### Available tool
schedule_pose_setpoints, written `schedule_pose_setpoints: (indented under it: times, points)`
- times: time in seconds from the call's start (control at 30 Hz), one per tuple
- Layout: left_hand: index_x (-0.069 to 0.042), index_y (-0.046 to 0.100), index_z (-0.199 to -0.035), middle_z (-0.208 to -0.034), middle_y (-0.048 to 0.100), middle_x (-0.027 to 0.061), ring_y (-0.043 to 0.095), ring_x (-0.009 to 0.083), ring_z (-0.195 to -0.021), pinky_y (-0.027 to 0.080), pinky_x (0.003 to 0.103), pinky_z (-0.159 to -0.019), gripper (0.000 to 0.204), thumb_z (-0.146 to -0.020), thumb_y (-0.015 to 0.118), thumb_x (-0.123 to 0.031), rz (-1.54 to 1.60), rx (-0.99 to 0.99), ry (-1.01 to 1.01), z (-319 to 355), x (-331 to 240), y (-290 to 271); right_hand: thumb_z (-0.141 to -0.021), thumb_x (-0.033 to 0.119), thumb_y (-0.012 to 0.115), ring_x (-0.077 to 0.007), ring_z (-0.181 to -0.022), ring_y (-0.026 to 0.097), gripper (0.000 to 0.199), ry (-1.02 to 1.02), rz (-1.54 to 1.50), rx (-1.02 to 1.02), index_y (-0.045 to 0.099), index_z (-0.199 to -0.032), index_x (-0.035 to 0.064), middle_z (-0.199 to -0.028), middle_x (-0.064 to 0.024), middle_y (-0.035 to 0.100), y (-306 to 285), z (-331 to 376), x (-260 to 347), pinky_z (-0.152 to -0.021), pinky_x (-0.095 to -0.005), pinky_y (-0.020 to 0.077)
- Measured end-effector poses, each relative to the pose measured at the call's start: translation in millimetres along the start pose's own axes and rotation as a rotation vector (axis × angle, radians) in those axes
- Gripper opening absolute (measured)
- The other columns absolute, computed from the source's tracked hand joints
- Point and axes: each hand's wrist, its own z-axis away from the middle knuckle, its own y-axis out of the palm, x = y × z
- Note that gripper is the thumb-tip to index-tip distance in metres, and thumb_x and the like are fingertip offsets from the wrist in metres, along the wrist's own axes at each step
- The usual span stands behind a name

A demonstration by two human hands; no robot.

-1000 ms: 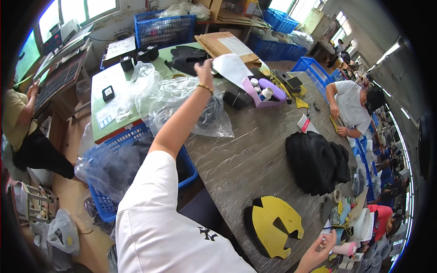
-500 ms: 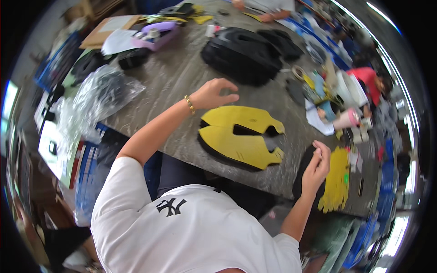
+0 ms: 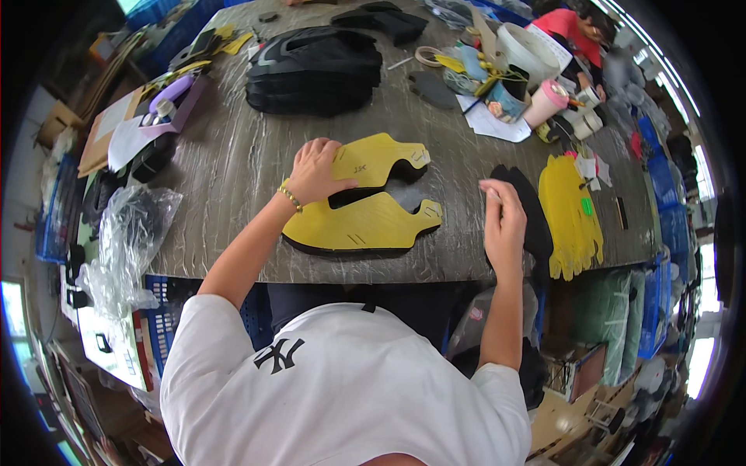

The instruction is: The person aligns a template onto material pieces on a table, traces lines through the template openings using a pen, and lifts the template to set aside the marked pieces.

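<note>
On the table in front of me lies a flat yellow cut-out (image 3: 361, 224) with black showing along its edge. It has two long lobes with a dark slot between them, and short pen marks on its face. My left hand (image 3: 315, 169), with a gold-coloured bracelet at the wrist, rests on its left part, thumb out and fingers laid over it. To its right my right hand (image 3: 505, 221) hovers with fingers bent together, and I see nothing in them. Just beyond that hand are black cut pieces (image 3: 531, 206) and a stack of yellow pieces (image 3: 569, 213).
A thick black stack of cut pieces (image 3: 315, 74) sits farther back. Tape, a pink cup (image 3: 548, 101) and papers crowd the back right. Clear plastic bags (image 3: 136, 233) and a purple tray (image 3: 190, 105) are on the left. A person in red (image 3: 567, 31) is beyond.
My left hand has come down from above the table onto the yellow cut-out. My right hand's fingers have drawn closer together. The whole view has turned and shifted.
</note>
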Motion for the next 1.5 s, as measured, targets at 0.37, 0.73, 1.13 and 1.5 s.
schedule_pose_setpoints:
  times: [0.37,0.73,1.13,1.5]
  points:
    - [-0.001,0.052,-0.124,-0.109,0.062,0.0040,0.060,0.0090,-0.094,0.048,0.023,-0.078,0.029,-0.098,0.053,-0.015,1.145,-0.218,-0.178,53.9,71.7,-174.6,-0.097,0.024,0.052,-0.0284,-0.112,0.056,0.031,-0.240,-0.068,0.613,0.062,-0.118,0.0037,-0.115,-0.0146,0.060,137.5,-99.7,-43.5,-0.096,-0.0365,0.0442]
    - [-0.003,0.041,-0.116,-0.079,0.048,0.0036,0.046,0.0116,-0.064,0.039,0.024,-0.062,0.037,-0.091,0.063,-0.019,1.717,-0.247,0.108,155.1,169.5,-202.8,-0.087,0.027,0.066,-0.0288,-0.122,0.045,0.044,-0.284,0.248,1.014,0.059,-0.128,0.0130,-0.126,-0.0075,0.054,187.2,-105.7,-6.4,-0.102,-0.0442,0.0354]
    - [0.002,0.047,-0.133,-0.077,0.047,-0.0006,0.045,0.0047,-0.061,0.034,0.015,-0.051,0.047,-0.093,0.060,-0.017,1.709,0.057,-0.027,48.0,95.4,-121.9,-0.084,0.015,0.067,-0.0193,-0.082,0.058,0.012,-0.410,0.184,0.217,0.066,-0.096,0.0114,-0.080,-0.0015,0.065,36.4,-35.0,60.0,-0.079,-0.0346,0.0385]
    - [-0.002,0.060,-0.125,-0.102,0.066,0.0047,0.061,0.0099,-0.091,0.049,0.024,-0.083,0.035,-0.092,0.061,-0.012,0.916,0.415,-0.128,-34.2,31.8,-17.1,-0.092,0.018,0.064,-0.0125,-0.092,0.062,0.032,0.592,-0.120,0.032,0.063,-0.113,-0.0065,-0.099,-0.0061,0.069,-148.7,21.3,-242.8,-0.085,-0.0272,0.0460]
